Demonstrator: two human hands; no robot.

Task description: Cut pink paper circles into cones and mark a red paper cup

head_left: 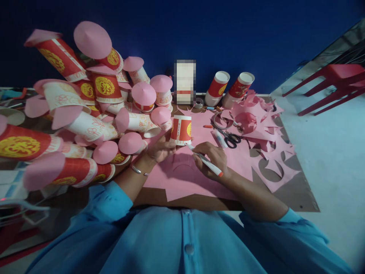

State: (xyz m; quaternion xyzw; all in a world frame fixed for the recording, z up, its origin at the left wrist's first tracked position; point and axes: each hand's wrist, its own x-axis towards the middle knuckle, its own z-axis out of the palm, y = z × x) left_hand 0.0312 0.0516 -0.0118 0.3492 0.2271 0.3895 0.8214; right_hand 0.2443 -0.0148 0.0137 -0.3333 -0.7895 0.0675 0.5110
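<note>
Your left hand [159, 149] is closed around the base of a red and white paper cup [181, 130], holding it mouth-down on the pink paper sheet [182, 175]. Your right hand [211, 158] pinches a white pen [207, 161] with an orange end, its tip touching the sheet right at the cup's rim. The cup stands near the far edge of the sheet, just in front of your left fingers.

The likeliest slip is the cup creeping sideways while the pen presses against it; your hold is on one side only, so a push from the pen side could skew the outline. The sheet itself lies loose on the brown table [302, 198] and could slide under the pressure too.

Just beside your left wrist, the pile of finished cups with pink cone tops [94, 114] leans in close; a bump from your elbow could send them rolling onto the sheet. Beyond the pen, scissors [230, 137] and a small glue tube [219, 137] lie near, and cut pink scraps [256, 121] crowd the right side, where your sleeve could drag them.
</note>
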